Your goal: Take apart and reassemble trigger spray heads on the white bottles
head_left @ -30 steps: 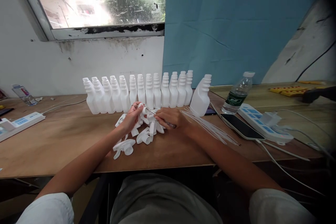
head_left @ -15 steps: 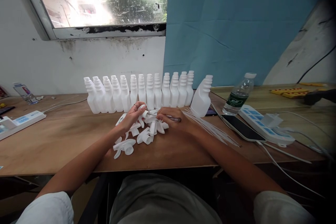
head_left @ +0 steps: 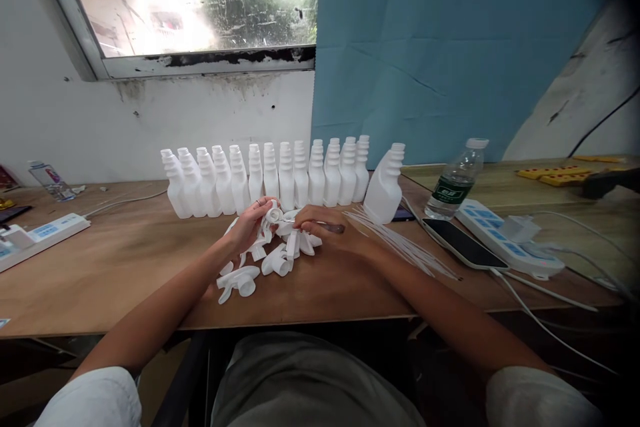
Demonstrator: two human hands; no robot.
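Left hand (head_left: 251,220) has its fingers pinched round a white plastic trigger spray head (head_left: 273,215), and the right hand (head_left: 325,219) is curled tight round a slim metal tool (head_left: 337,229), tip right at the collar (can't tell if it's inside). Looks like the fiddly working-at-the-collar step to me, so I'd say the next move calls for a steady left grip and small, controlled nudges. All that's over a loose pile of white plastic trigger heads (head_left: 239,279), with upright white plastic bottles (head_left: 286,177) lined up behind.
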